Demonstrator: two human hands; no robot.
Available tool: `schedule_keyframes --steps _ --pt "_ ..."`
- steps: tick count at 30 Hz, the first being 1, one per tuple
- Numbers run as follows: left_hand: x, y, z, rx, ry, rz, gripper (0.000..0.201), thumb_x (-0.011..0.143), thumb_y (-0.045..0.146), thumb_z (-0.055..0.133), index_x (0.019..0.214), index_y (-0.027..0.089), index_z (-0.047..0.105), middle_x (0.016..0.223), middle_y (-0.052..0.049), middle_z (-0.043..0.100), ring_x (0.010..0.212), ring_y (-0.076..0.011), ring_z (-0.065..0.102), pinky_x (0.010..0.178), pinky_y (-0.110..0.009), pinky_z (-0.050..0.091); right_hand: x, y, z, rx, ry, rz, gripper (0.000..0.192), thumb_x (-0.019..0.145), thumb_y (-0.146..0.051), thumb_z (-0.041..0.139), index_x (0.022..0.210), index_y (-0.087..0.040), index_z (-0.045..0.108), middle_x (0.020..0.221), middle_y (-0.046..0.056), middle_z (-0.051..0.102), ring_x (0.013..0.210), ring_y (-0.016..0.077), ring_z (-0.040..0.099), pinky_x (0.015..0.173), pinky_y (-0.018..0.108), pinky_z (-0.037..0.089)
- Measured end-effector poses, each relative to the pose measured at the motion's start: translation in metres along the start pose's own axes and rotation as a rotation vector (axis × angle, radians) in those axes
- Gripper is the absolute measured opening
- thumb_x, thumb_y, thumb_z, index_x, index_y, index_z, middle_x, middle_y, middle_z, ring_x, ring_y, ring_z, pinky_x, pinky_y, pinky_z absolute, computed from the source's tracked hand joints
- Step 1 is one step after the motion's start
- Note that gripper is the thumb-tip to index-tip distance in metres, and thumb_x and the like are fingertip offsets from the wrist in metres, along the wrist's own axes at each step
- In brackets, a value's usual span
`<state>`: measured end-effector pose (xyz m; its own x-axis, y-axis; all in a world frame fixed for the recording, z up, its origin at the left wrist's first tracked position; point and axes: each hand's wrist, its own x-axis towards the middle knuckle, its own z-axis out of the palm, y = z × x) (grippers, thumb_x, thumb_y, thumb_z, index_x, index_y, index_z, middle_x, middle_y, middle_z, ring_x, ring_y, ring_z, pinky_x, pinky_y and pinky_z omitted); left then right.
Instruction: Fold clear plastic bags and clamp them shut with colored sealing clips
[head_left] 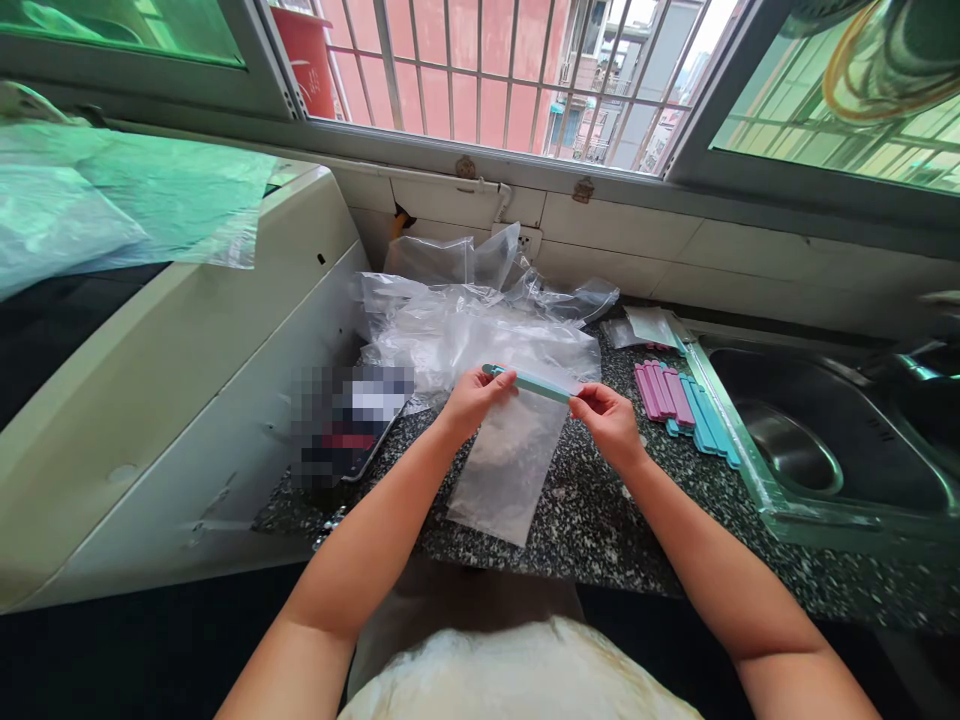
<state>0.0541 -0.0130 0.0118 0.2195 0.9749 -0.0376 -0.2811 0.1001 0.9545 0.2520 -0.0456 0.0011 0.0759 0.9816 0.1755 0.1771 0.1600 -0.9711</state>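
A light-blue bag clip (541, 387) lies across the upper part of a clear plastic bag (506, 470). At the clip's left end, my left hand (480, 395) pinches it with thumb and fingers. My right hand (606, 420) grips the opposite end. Below the clip the bag hangs down over the speckled countertop (592, 520), and its top edge shows above the clip. To the right of my right hand lie rows of pink clips (663, 392) and blue clips (709, 420).
A heap of clear plastic bags (480, 330) covers the counter's back. Left is a phone-like device (375, 440), partly blurred, beside a large beige appliance (195, 370). A dark sink (840, 400) is at right. Small packets (651, 325) lie near the wall, below a barred window (510, 80).
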Motion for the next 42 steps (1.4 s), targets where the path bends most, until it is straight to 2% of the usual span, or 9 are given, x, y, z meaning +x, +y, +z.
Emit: schedule_keyframes --steps 3,8,11,15,19,30,42 --pt "-0.002 0.004 -0.002 0.042 -0.018 0.000 0.040 0.054 0.048 0.071 0.063 0.013 0.056 0.052 0.001 0.055 0.046 -0.0059 0.041 0.048 -0.021 0.031 -0.001 -0.002 -0.003 -0.066 -0.091 -0.016 0.036 0.062 -0.048 0.069 0.078 -0.018 0.058 0.066 0.000 0.056 0.059 0.0120 0.051 0.058 0.026 0.043" --pt "-0.007 0.004 -0.001 0.134 -0.218 -0.003 0.032 0.060 0.041 0.070 0.065 0.012 0.057 0.056 0.001 0.054 0.052 -0.0066 0.043 0.051 -0.021 0.033 -0.003 -0.013 -0.009 -0.184 -0.255 -0.082 0.041 0.067 -0.051 0.065 0.090 -0.017 0.061 0.082 0.004 0.062 0.074 0.0158 0.055 0.066 0.027 0.044" --pt "-0.009 0.002 0.001 0.156 -0.315 0.002 0.030 0.062 0.039 0.069 0.068 0.012 0.058 0.058 0.003 0.051 0.054 -0.0066 0.043 0.053 -0.021 0.033 -0.007 -0.019 -0.007 -0.272 -0.362 -0.056 0.035 0.069 -0.049 0.063 0.081 -0.016 0.061 0.072 0.002 0.059 0.065 0.0134 0.051 0.060 0.025 0.040" --pt "-0.010 0.001 0.004 0.183 -0.376 0.007 0.029 0.064 0.039 0.067 0.067 0.012 0.056 0.056 0.005 0.046 0.053 -0.0057 0.039 0.052 -0.020 0.032 -0.012 -0.020 -0.002 -0.327 -0.376 -0.032 0.031 0.070 -0.046 0.061 0.068 -0.015 0.057 0.059 -0.002 0.048 0.054 0.0091 0.040 0.050 0.022 0.031" --pt "-0.010 0.002 0.005 0.204 -0.370 0.002 0.030 0.064 0.040 0.068 0.065 0.012 0.056 0.054 0.005 0.045 0.052 -0.0056 0.038 0.051 -0.020 0.032 -0.013 -0.020 0.001 -0.328 -0.359 -0.062 0.030 0.071 -0.043 0.059 0.061 -0.016 0.053 0.056 -0.003 0.043 0.053 0.0086 0.036 0.050 0.022 0.029" --pt "-0.009 0.009 0.000 0.222 -0.257 0.069 0.031 0.059 0.041 0.071 0.064 0.012 0.061 0.056 0.003 0.052 0.055 -0.0069 0.043 0.053 -0.020 0.036 -0.013 -0.018 0.004 -0.366 -0.305 -0.136 0.027 0.073 -0.039 0.057 0.059 -0.017 0.051 0.058 -0.001 0.048 0.057 0.0110 0.042 0.055 0.023 0.033" --pt "-0.007 0.001 -0.002 0.262 -0.256 0.134 0.029 0.064 0.040 0.067 0.059 0.013 0.057 0.053 0.004 0.045 0.052 -0.0063 0.037 0.049 -0.021 0.030 -0.014 -0.018 0.004 -0.389 -0.301 -0.174 0.023 0.073 -0.038 0.056 0.062 -0.017 0.054 0.059 0.000 0.051 0.058 0.0120 0.045 0.056 0.024 0.036"
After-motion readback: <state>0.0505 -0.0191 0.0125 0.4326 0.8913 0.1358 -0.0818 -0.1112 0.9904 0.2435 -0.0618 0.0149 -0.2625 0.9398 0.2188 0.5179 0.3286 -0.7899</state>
